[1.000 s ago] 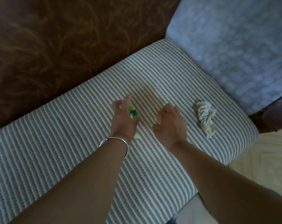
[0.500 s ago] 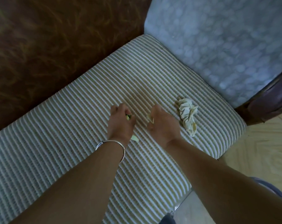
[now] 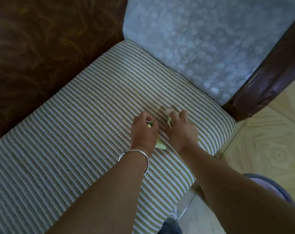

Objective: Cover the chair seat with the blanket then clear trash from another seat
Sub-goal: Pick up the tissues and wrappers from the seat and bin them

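Observation:
A green-and-white striped blanket [image 3: 75, 149] covers the seat. My left hand [image 3: 144, 132], with a silver bangle on its wrist, is closed on small trash scraps: a green-yellow wrapper [image 3: 150, 124] shows between the fingers and a pale paper corner [image 3: 160, 145] sticks out below the palm. Just to its right, my right hand [image 3: 182, 130] pinches a pale paper scrap [image 3: 169, 122] and lies curled over the spot where the crumpled white tissue was. The tissue is almost wholly hidden under that hand.
A blue-grey patterned cushion [image 3: 194, 48] rises behind the seat. A dark brown armrest [image 3: 270, 73] borders it on the right, and a dark brown surface [image 3: 42, 48] lies to the left. Pale tiled floor [image 3: 270, 149] and a blue-rimmed object [image 3: 278, 188] are at right.
My right hand has moved right onto the crumpled tissue, which is now hidden. My left hand has closed further on its scraps. The view has shifted, so the seat sits farther right.

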Motion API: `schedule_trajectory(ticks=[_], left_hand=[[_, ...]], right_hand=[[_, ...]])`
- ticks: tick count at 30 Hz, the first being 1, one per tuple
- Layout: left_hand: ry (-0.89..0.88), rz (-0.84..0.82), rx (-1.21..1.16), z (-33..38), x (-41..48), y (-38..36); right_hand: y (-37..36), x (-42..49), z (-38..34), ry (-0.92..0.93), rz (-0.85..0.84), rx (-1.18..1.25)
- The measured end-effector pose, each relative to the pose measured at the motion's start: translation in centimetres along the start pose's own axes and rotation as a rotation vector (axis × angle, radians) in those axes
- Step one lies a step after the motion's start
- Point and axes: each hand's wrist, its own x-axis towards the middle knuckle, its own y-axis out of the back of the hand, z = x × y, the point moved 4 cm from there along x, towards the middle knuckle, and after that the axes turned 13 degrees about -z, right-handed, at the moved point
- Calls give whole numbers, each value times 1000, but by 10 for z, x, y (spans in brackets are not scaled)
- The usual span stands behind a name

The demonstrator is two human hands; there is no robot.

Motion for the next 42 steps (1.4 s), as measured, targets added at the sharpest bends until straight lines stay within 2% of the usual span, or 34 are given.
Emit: schedule_trajectory(ticks=[3, 10, 17, 21, 26, 30, 35, 42], left_hand=[[6, 9, -1, -2, -10, -7], [0, -5, -109, 31, -44, -25], [-32, -143, -145, 72, -108, -75], [28, -237, -176, 86, -144, -127], [105, -390, -172, 84, -179, -219], [206, -468, -157, 76, -196, -282], [328, -485, -154, 57, -199, -332], [461, -653, -176, 34, -193, -372]], right_hand=[[2, -6, 4, -23, 41, 136], [6, -53, 36, -199, 183, 716], [11, -125, 108, -408, 310, 1054], [11, -157, 159, -468, 321, 952], [5, -190, 239, -604, 177, 784], [-15, -206, 304, -712, 253, 890], [-38, -208, 356, -787, 156, 970], [-70, -199, 382, -806, 63, 1113]])
